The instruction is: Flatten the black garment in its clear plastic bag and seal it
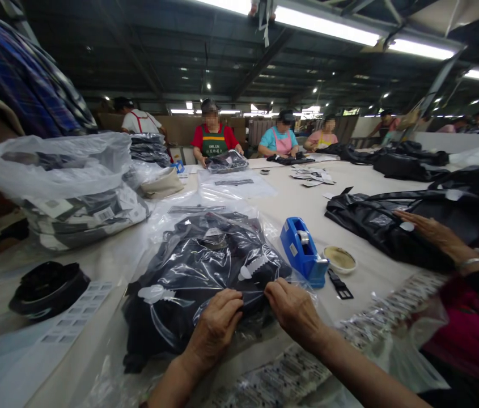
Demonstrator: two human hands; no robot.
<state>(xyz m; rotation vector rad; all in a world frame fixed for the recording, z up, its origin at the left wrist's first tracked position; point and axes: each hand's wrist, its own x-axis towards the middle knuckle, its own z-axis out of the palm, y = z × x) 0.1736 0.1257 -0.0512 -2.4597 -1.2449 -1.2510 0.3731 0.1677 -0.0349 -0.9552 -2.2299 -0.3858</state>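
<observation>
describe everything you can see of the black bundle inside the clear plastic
The black bundle looks like soft, dark material, rumpled, its exact form hard to tell. It lies on the pale table inside a glossy, creased, see-through plastic bag that throws bright reflections. Two whitish shapes show on it, one toward its left side, one with a ridged edge toward its right. The left hand and right hand touch the plastic over its near right part.

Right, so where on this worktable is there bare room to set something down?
Bare tabletop shows between the blue dispenser and paper packets, and between the buckle and black goods at right. It's crowded around the plastic-wrapped bundle, left hand and right hand.
</observation>
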